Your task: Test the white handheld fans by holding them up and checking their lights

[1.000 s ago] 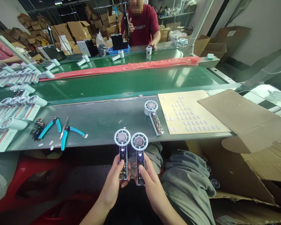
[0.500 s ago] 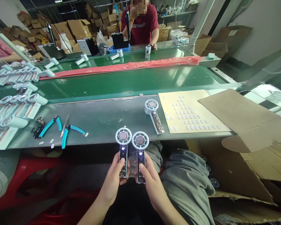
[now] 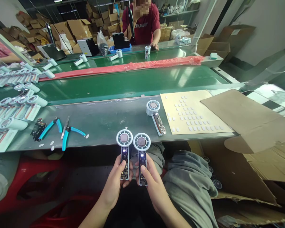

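two fan boards side by side: your left hand (image 3: 115, 185) grips left fan board (image 3: 124, 152), right hand (image 3: 153, 186) grips right fan board (image 3: 142, 155), near bench edge (image 3: 85, 146).

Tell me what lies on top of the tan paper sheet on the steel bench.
On the tan paper sheet lie rows of small white round stickers. A brown cardboard flap overlaps its right corner; whatever is on the sheet beneath that flap is hidden.
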### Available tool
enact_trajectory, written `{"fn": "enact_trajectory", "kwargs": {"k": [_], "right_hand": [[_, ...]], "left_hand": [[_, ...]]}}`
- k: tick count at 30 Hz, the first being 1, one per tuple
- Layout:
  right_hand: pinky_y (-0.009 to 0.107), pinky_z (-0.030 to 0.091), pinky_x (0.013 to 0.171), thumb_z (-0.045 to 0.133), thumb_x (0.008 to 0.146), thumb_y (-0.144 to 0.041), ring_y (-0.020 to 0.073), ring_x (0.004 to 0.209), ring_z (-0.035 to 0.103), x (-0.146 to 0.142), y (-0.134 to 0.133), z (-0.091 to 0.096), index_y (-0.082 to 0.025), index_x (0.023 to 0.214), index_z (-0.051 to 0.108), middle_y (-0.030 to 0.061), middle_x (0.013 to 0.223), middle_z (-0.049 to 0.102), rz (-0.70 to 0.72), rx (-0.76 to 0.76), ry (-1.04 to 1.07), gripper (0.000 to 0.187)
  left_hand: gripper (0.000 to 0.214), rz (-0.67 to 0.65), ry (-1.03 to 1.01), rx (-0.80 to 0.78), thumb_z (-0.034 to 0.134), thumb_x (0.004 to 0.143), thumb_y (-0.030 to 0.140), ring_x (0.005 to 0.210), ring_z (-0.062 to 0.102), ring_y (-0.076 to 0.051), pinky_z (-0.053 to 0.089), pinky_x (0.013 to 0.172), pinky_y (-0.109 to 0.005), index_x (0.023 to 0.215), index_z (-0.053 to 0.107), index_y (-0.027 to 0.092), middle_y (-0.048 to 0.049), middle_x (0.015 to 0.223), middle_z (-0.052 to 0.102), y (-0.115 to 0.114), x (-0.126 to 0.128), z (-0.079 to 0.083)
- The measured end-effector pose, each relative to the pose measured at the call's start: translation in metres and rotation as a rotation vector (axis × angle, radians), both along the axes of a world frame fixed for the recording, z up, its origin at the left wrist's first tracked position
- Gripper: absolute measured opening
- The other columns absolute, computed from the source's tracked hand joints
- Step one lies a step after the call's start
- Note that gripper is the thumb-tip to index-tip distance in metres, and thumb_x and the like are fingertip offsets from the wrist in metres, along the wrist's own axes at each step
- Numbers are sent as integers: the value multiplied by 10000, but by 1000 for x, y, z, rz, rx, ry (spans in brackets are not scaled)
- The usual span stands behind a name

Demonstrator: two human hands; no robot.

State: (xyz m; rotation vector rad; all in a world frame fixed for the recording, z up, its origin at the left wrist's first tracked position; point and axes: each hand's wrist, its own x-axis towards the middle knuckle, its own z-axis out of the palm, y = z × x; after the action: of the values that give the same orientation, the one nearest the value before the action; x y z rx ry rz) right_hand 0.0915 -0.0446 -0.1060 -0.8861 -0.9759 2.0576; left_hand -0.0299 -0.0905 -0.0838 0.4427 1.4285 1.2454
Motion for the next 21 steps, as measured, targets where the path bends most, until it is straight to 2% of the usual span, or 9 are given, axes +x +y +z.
{"fn": "enact_trajectory", "kwargs": {"k": [10, 13, 15, 17, 19, 21], "right_hand": [[263, 431, 619, 452, 913, -424, 175, 738, 489, -1, -1, -2, -234, 1297, 342, 39, 955, 529, 16, 29, -19, 442], [278, 438, 738, 473, 905, -417, 196, 911, 508, 0, -4, -1, -245, 1307, 352, 50, 1124, 513, 6, 0, -30, 453], [295, 389, 880, 502, 894, -398, 216, 1109, 432, 1, -5, 1, -255, 1305, 374, 39, 1245, 459, -11, -21, -24, 454], [304, 358, 924, 532, 877, -388, 227, 1169, 384, 4, -6, 7, -252, 1282, 419, 36, 1247, 463, -13, -61, -19, 441], [286, 417, 806, 542, 867, -410, 218, 1003, 489, 7, -6, 16, -239, 1207, 499, 42, 1107, 537, 26, -130, -16, 384], [262, 433, 670, 543, 859, -449, 183, 776, 517, 9, -6, 28, -224, 1098, 570, 33, 916, 565, 67, -156, -11, 329]], "left_hand": [[247, 27, 18, -13, 424, 879, 427, 549, 389, -66, 226, 416, -169, 985, 488, 213, -3, 815, 478, 1, -2, 0], [246, 15, 3, -8, 407, 888, 419, 570, 396, -75, 254, 427, -173, 1024, 482, 228, -9, 839, 476, -1, -2, -1], [237, 24, -49, 2, 417, 888, 397, 624, 414, -93, 304, 454, -182, 1032, 491, 225, -20, 862, 478, -5, -3, 1], [225, 25, -133, -5, 442, 882, 369, 686, 424, -110, 353, 498, -193, 1015, 520, 205, -32, 870, 479, -9, -5, 5], [223, 13, -197, -33, 460, 875, 361, 693, 415, -114, 359, 499, -194, 994, 544, 192, -37, 856, 473, -15, -7, 13], [247, 7, -179, -56, 463, 868, 391, 628, 393, -104, 320, 446, -190, 1003, 544, 202, -33, 836, 470, -22, -9, 20]]}}
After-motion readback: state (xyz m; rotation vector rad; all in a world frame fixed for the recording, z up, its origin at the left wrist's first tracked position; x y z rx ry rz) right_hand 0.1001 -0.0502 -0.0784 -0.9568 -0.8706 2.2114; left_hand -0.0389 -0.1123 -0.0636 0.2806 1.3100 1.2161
